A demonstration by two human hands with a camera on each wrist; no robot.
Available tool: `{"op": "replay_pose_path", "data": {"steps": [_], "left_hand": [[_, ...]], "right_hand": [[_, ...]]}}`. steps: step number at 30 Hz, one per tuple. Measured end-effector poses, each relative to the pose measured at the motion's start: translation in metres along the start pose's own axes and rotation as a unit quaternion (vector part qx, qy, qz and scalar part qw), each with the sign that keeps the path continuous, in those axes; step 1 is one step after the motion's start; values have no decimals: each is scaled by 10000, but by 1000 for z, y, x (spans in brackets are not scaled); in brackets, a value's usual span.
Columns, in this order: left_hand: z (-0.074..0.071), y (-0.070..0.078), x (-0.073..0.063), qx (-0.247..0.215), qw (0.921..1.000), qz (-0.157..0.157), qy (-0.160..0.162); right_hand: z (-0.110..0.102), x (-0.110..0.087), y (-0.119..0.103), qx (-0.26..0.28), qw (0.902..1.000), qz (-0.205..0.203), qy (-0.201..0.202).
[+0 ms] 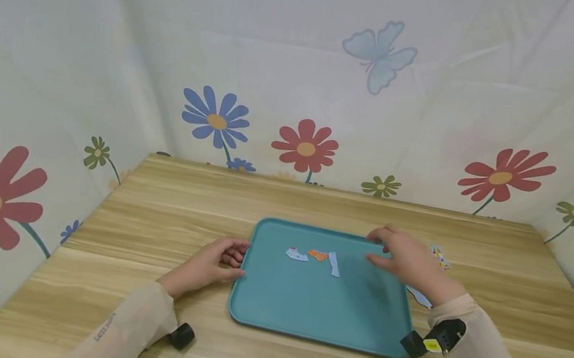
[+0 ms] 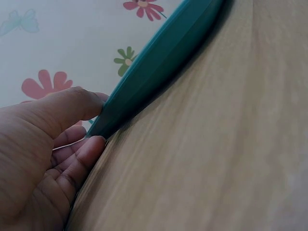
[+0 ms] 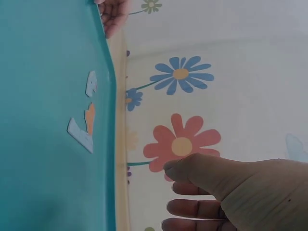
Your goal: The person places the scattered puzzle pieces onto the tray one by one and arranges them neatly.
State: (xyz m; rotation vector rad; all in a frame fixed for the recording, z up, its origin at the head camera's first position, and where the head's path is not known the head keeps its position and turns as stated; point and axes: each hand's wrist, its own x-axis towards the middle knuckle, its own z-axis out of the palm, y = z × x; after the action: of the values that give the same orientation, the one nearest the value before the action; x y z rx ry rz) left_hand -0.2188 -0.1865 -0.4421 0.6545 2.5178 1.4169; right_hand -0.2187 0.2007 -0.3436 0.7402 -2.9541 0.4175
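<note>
Your left hand (image 1: pixel 210 264) holds the nine o'clock edge of a teal tray (image 1: pixel 323 308) on a wood-grain tabletop (image 1: pixel 206 198), fingers curled and thumb at the rim. Your right hand (image 1: pixel 409 258), thumb apart from loosely bent fingers and with nothing in its grasp, hovers over the tray's two o'clock corner.

Read from the tray's middle, three small cut-out pieces lie on it: a pale piece (image 1: pixel 296 255) marked with red at ten o'clock, an orange piece (image 1: pixel 317 256) at eleven and a light blue strip (image 1: pixel 334 264) at twelve. The orange piece sits right at the strip's edge; whether the two touch, you cannot tell.

Outside the rim, on the tabletop, a multicoloured piece (image 1: pixel 440 257) lies at two o'clock, beyond your right hand, and a pale blue piece (image 1: pixel 419 297) at three o'clock, close to the tray.

Beige sleeves (image 1: pixel 125 328) cover your forearms, and a black strap (image 1: pixel 449 334) circles your right wrist. A pale backdrop (image 1: pixel 281 67) rises behind, printed with flowers and, toward twelve o'clock, a blue butterfly (image 1: pixel 382 56).
</note>
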Motion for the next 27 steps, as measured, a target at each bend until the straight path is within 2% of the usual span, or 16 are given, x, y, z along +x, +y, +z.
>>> {"op": "replay_pose_path", "data": {"steps": [18,27], "left_hand": [[0,-1,1,-110,9999,75,0],[-1,0,1,-68,10000,69,-17]], "right_hand": [[-11,-26,24,-261,9995,-115,150],[-7,-39,36,-103,9997,208,-105]]}}
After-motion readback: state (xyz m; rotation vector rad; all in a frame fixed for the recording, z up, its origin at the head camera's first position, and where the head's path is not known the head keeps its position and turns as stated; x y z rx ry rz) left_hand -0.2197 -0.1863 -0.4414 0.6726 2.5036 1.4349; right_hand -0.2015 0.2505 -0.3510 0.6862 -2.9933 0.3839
